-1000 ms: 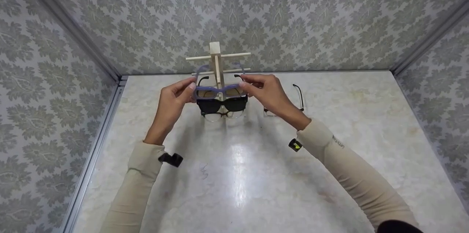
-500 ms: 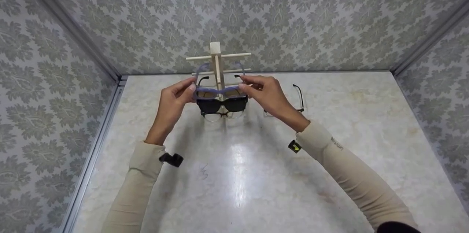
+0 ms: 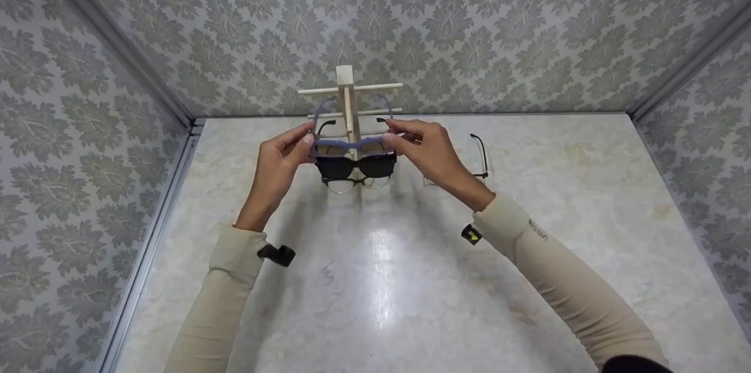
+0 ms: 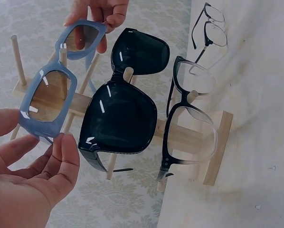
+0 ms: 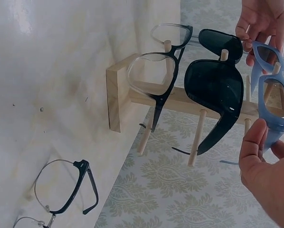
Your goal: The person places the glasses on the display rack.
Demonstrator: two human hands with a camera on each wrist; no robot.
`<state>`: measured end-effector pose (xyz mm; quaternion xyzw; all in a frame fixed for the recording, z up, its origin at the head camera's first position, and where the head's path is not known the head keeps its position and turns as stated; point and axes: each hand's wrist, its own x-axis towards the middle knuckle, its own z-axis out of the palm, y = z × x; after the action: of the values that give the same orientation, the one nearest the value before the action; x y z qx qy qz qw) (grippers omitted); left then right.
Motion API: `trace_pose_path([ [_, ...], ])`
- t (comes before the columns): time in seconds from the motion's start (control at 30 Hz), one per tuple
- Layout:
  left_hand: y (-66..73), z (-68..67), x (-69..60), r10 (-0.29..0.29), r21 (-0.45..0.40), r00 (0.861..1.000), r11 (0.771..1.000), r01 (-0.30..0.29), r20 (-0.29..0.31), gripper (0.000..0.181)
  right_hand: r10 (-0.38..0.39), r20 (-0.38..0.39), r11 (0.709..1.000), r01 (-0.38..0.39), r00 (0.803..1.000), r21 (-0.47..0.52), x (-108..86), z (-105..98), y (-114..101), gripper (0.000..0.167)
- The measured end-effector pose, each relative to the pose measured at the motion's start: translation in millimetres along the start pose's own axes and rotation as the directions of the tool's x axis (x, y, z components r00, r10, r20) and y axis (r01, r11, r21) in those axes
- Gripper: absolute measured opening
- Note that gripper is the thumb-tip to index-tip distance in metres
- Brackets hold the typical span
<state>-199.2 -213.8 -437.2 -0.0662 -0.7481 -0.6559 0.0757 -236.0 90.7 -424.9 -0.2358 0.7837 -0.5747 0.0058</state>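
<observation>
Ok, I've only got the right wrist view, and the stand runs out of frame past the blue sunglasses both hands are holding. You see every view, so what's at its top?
Observer: The head view shows the wooden stand ending in a squared tip above its top crossbar.
Operator: And the glasses on the table, cut off by my bottom edge?
Observer: The left wrist view shows both rims of that pair, dark along the top and thin metal below.
Operator: Anything in front of them?
Observer: In the head view, the wrist of the right hand hides much of their front; I can't tell how far above them it is.
</observation>
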Motion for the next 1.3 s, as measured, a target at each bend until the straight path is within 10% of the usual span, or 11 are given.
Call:
trace_pose_path([
  [0.53, -1.8, -8.1, -18.6, 0.068, 0.191, 0.996, 0.980, -0.054, -0.066, 0.051, 0.041, -0.021, 0.998, -0.042, 0.999, -0.039, -13.5, -6, -5, 0.057],
  [1.3, -8.0, 4.4, -82.9, 0.163, 0.167, 0.982, 0.975, -0.146, -0.091, 0.040, 0.097, -0.107, 0.994, -0.101, 0.990, -0.040, -63.2, -39, 24, 0.046],
])
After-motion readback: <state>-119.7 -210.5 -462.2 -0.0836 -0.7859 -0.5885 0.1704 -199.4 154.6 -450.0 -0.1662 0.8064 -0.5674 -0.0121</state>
